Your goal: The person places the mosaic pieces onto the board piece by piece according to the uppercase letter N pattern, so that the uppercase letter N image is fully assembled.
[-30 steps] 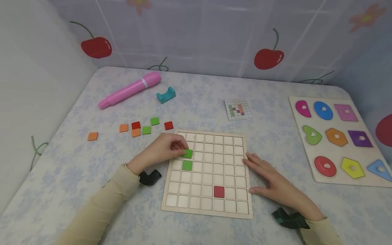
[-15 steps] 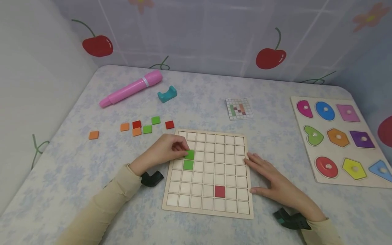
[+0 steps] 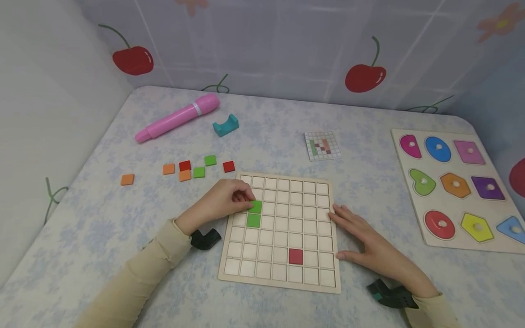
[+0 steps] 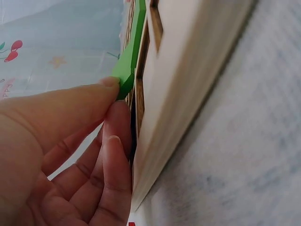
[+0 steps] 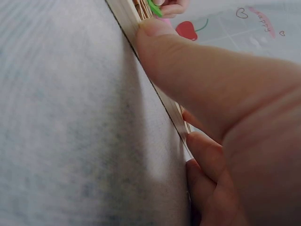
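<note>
My left hand (image 3: 223, 200) pinches a square green tile (image 4: 124, 70) between thumb and finger over the upper left of a wooden grid board (image 3: 274, 288). In the left wrist view the thumb presses the tile's near corner, and the tile tilts against the cell edges. A second green tile (image 3: 253, 221) lies in the cell just below it. Lower on the board, a red tile (image 3: 295, 256) fills one cell. My right hand (image 3: 365, 239) rests at the board's right edge, fingers extended, thumb and fingertips touching the rim.
Loose orange (image 3: 127, 179), red (image 3: 229, 166) and green tiles (image 3: 210, 160) lie left of and behind the board. A printed pattern card (image 3: 322, 146), pink microphone-shaped toy (image 3: 176, 119), teal cradle-shaped piece (image 3: 226, 126) and knobbed shape puzzle (image 3: 434, 200) are farther out.
The green tile in my left hand has shifted slightly and lines up more closely with the cell above the other green tile. My right hand keeps its place. The head view has drifted a little.
</note>
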`<state>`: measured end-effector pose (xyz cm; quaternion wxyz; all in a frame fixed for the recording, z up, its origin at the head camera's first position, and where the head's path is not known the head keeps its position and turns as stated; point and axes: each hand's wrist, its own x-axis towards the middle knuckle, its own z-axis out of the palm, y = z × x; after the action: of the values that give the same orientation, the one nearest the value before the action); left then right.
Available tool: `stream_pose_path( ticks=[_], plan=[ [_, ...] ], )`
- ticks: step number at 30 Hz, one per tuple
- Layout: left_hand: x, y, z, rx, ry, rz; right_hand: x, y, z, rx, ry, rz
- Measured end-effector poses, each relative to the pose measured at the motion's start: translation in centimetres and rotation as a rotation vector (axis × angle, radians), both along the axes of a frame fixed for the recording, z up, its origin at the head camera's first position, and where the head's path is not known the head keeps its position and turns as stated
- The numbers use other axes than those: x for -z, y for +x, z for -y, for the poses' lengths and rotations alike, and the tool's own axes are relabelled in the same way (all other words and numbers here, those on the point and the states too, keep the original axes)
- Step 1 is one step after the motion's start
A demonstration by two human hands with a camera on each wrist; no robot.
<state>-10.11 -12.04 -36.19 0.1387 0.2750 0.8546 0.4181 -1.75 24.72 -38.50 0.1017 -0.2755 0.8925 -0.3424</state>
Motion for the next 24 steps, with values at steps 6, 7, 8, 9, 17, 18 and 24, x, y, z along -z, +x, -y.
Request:
stream_pose_path(
  ticks=[6, 7, 8, 9, 17, 18, 24],
  plan=[
    [0.0, 0.3, 0.0, -0.001, -0.021, -0.039, 0.1, 0.1, 0.0, 0.004, -0.012, 0.008],
    [0.0, 0.4, 0.0, 0.002, -0.024, -0.056, 0.1, 0.1, 0.0, 0.001, -0.017, 0.002],
    [0.0, 0.3, 0.0, 0.005, -0.027, -0.074, 0.1, 0.1, 0.0, -0.003, -0.022, -0.006],
    [0.0, 0.3, 0.0, 0.008, -0.025, -0.088, 0.1, 0.0, 0.0, -0.007, -0.029, -0.013],
    [-0.1, -0.2, 0.8, -0.004, 0.012, -0.066, 0.2, 0.1, -0.1, -0.024, -0.05, -0.03],
    [-0.4, -0.4, 1.2, -0.022, 0.017, -0.064, 0.2, 0.1, -0.1, -0.024, -0.051, -0.028],
    [-2.3, -2.4, 7.2, -0.289, 0.081, -0.024, 0.2, 0.1, -0.1, -0.016, -0.043, -0.021]
  ],
)
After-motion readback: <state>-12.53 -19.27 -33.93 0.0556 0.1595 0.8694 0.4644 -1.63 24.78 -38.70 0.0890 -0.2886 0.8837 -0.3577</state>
